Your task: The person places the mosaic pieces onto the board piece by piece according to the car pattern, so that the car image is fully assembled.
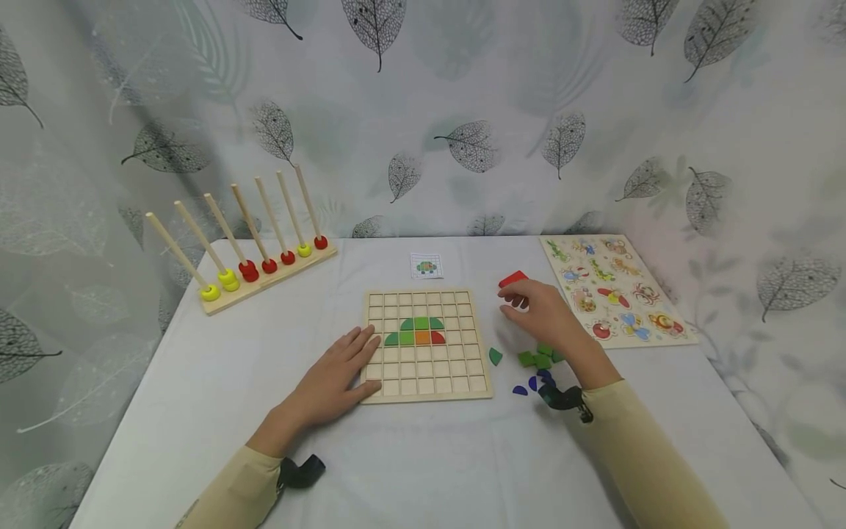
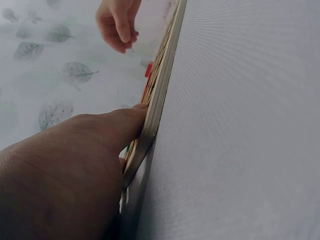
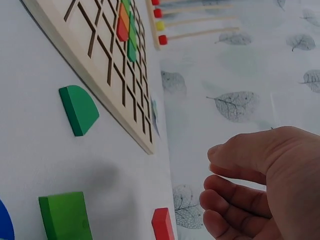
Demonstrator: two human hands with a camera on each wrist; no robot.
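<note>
On the white table lies a wooden grid board (image 1: 423, 367), its middle cells holding green, orange and red pieces. My left hand (image 1: 333, 378) rests on the board's left edge with fingers spread, the thumb at the near corner; in the left wrist view the thumb (image 2: 132, 120) presses over the rim. Right of the board my right hand (image 1: 545, 312) hovers with loosely bent fingers, nothing visible between them. A red piece (image 1: 512, 278) lies just beyond its fingertips. Below that hand are green square pieces (image 1: 543, 361), blue pieces (image 1: 520, 390) and a green quarter-round piece (image 1: 495, 356).
A small picture card (image 1: 426, 266) lies behind the board. At the back left stands a peg rack (image 1: 267, 279) with red and yellow beads on upright rods. An animal puzzle board (image 1: 634, 294) lies at the back right. A leaf-patterned curtain (image 1: 463, 88) hangs behind the table.
</note>
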